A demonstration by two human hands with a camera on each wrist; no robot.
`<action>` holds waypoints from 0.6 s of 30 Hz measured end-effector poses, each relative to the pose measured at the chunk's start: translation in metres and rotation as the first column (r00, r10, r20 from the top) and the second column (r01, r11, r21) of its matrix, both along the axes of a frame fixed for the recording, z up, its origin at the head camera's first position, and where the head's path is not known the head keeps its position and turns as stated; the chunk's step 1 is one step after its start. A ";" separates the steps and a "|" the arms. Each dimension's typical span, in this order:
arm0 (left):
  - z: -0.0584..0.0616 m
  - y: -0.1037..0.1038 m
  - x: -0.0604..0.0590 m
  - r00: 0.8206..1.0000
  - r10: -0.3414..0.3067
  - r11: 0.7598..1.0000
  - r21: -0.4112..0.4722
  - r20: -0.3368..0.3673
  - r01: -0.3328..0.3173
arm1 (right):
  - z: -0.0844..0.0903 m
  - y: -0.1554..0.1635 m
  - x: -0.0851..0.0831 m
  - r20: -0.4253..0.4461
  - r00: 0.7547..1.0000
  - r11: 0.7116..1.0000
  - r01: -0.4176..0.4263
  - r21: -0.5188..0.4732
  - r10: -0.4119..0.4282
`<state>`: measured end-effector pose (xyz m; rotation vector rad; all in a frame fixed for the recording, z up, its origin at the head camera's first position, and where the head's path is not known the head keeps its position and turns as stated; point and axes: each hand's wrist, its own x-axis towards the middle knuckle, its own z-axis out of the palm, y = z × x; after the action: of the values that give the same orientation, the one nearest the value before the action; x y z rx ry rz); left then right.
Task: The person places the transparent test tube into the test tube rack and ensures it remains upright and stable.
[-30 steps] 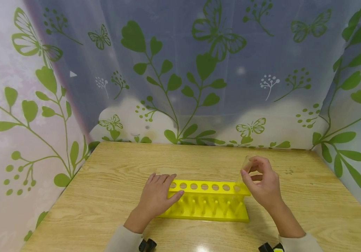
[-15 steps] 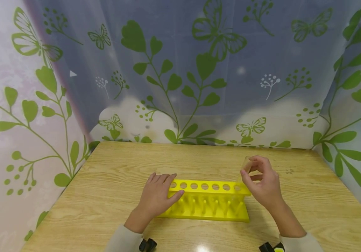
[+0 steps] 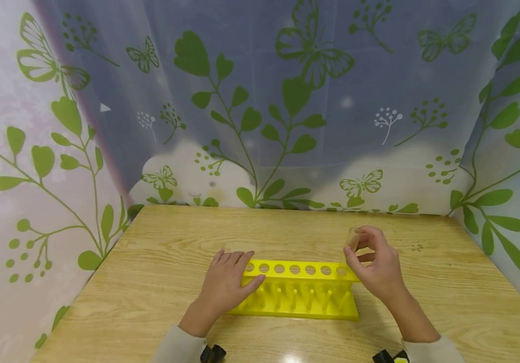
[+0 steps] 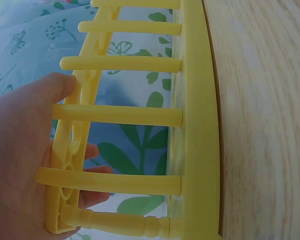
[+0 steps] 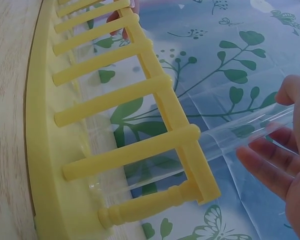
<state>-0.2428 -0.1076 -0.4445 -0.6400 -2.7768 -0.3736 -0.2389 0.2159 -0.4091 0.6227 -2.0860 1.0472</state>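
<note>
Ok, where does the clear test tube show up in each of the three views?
Head: the tube stands at the right end of the yellow rack, its top pinched by the right hand.
Left wrist: not in it; only the left hand on the rack's end.
Right wrist: the tube runs from the fingers at the right through the rack's end hole down to the base.
Shared landmark: the yellow rack.

Count of things on the desk point(image 3: 151, 282)

One yellow rack point(image 3: 301, 295) with seven holes, one clear tube point(image 5: 240, 137), two hands.
</note>
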 end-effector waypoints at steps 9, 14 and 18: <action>0.000 0.000 0.000 1.000 0.006 1.000 -0.008 -0.002 -0.006 | 0.001 0.000 0.000 0.004 1.000 1.000 0.002 0.008 -0.002; 0.000 0.000 0.000 1.000 0.007 1.000 -0.006 0.002 -0.007 | 0.001 0.000 0.000 0.011 1.000 1.000 0.004 0.011 -0.004; 0.000 0.000 0.000 1.000 0.003 1.000 -0.002 0.002 -0.003 | 0.000 0.001 -0.001 0.011 1.000 1.000 0.000 0.016 0.000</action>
<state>-0.2429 -0.1074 -0.4442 -0.6357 -2.7799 -0.3703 -0.2398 0.2171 -0.4086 0.6260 -2.1056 1.0365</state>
